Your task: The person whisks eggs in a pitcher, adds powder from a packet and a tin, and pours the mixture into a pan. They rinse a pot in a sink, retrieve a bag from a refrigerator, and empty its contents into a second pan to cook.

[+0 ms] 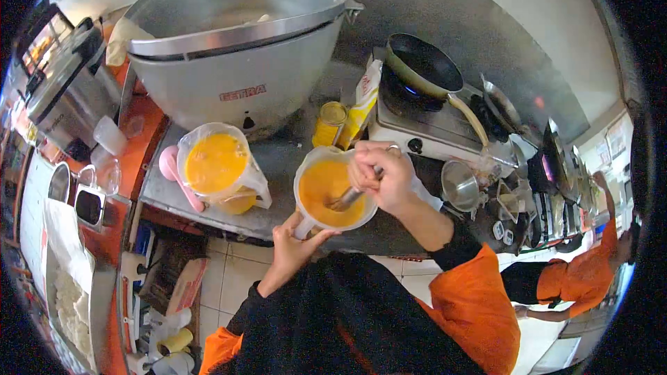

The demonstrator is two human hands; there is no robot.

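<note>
My left hand grips the handle of a translucent plastic jug low at its near side. Inside the jug is yellow-orange liquid that looks like beaten egg. Wrapped round the handle of a metal whisk, my right hand is over the jug, and the whisk's lower end dips into the liquid. To the left stands a second jug with foamy liquid of the same colour. A pink spoon lies beside it. Just behind my jug are a yellow can and a yellow-and-white packet.
A huge silver rice cooker takes up the back left of the counter. At right, a frying pan sits over a blue flame on a gas stove, its handle pointing toward me. A metal bowl is nearby. Another person stands far right.
</note>
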